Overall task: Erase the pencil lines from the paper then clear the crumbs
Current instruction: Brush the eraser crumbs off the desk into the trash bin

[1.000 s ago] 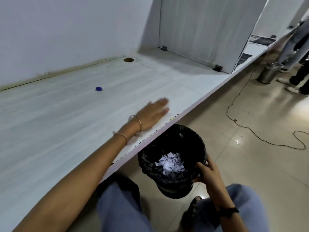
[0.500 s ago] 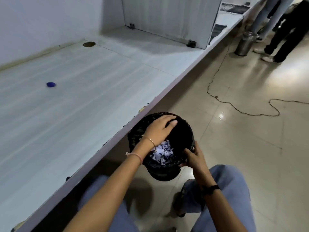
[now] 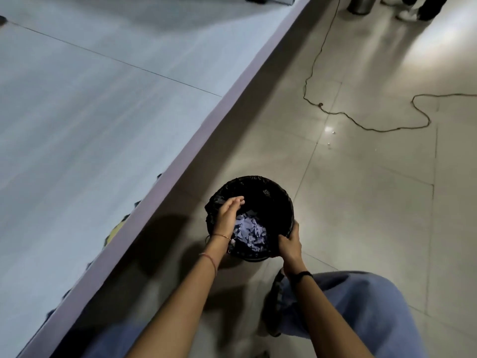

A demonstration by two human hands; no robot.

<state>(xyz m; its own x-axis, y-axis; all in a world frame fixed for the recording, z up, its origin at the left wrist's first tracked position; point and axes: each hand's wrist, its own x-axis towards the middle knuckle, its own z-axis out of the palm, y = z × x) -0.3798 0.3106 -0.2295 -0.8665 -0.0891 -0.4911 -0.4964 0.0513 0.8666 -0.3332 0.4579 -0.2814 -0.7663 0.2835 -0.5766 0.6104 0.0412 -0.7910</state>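
Note:
A small black waste bin (image 3: 273,192) lined with a black bag sits on the floor beside the desk edge. Torn pale paper scraps (image 3: 249,232) lie inside it. My left hand (image 3: 228,214) hangs over the bin's left rim, fingers held together and pointing inward, with nothing visible in it. My right hand (image 3: 290,244) grips the bin's near right rim. No sheet of paper or eraser shows in this view.
The long white desk (image 3: 90,125) fills the left, its edge running diagonally. A thin cable (image 3: 361,125) snakes across the tiled floor. A metal bin (image 3: 360,5) and another person's feet (image 3: 410,11) are at the top right. My knees in jeans (image 3: 361,306) are below.
My left hand swept off the desk edge and now hovers over the bin's left side. The bin has moved down away from the desk edge, with my right hand still holding its rim.

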